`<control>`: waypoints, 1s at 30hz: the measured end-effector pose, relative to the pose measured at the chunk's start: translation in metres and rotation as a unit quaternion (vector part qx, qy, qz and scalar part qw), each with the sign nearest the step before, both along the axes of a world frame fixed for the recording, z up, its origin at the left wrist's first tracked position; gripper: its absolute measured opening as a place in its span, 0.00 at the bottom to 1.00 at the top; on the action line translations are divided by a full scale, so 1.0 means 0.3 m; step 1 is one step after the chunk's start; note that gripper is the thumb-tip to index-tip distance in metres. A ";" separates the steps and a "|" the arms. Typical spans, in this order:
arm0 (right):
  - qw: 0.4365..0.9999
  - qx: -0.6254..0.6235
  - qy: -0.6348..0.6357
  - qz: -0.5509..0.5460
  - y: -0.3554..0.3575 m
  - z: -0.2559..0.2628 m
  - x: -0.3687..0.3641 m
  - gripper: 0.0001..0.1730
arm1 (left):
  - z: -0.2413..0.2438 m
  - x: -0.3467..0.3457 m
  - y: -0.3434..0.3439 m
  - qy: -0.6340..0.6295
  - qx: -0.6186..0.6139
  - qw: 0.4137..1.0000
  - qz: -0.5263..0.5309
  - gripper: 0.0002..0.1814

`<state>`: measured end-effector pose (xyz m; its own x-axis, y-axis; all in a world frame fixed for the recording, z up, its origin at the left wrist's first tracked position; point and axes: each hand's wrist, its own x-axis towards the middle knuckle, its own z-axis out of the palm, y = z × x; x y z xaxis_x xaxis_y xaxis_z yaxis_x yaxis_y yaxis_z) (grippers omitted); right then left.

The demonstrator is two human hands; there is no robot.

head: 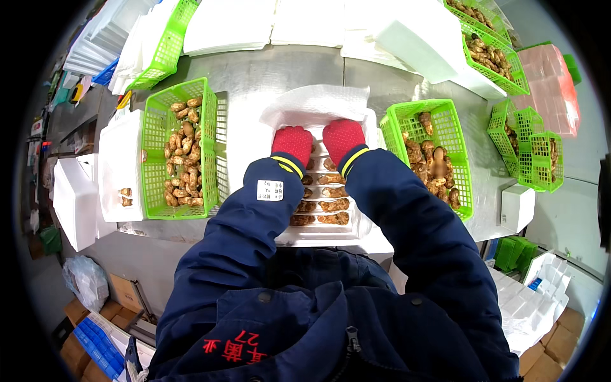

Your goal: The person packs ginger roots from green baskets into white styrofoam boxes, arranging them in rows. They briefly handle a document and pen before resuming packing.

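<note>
Both hands wear red dotted gloves and reach into the far part of a white foam box (365,219) lined with foam sheet (317,102). My left hand (292,145) is at the box's left side, and my right hand (342,138) is beside it, to the right. Their fingertips point down and are hidden, so a hold on anything cannot be told. Nearer my body, brown matsutake-like mushrooms (334,205) lie crosswise in rows, with white dividers between them. Green plastic baskets of mushrooms stand on both sides, one at left (207,143) and one at right (460,143).
The steel table (305,67) bears stacked white foam sheets (229,24) along its far side. At left stands another white foam box (119,167) with a few mushrooms. More green baskets (520,83) and a pink-wrapped stack (544,90) are at far right.
</note>
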<state>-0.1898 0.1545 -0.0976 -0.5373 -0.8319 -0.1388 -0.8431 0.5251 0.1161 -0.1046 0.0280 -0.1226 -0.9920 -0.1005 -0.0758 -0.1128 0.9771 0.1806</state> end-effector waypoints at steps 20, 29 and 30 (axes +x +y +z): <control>0.993 -0.037 -0.073 -0.083 0.069 -0.098 0.046 0.24 | 0.000 0.016 0.014 -0.051 -0.024 0.998 -0.022 0.10; 0.894 -0.372 -0.045 -0.248 0.407 0.069 -0.200 0.14 | 0.020 0.069 0.029 0.181 -0.027 0.980 -0.076 0.12; 0.876 -0.364 -0.022 -0.317 0.462 0.105 -0.246 0.15 | 0.089 0.074 0.056 0.039 0.067 0.995 -0.060 0.13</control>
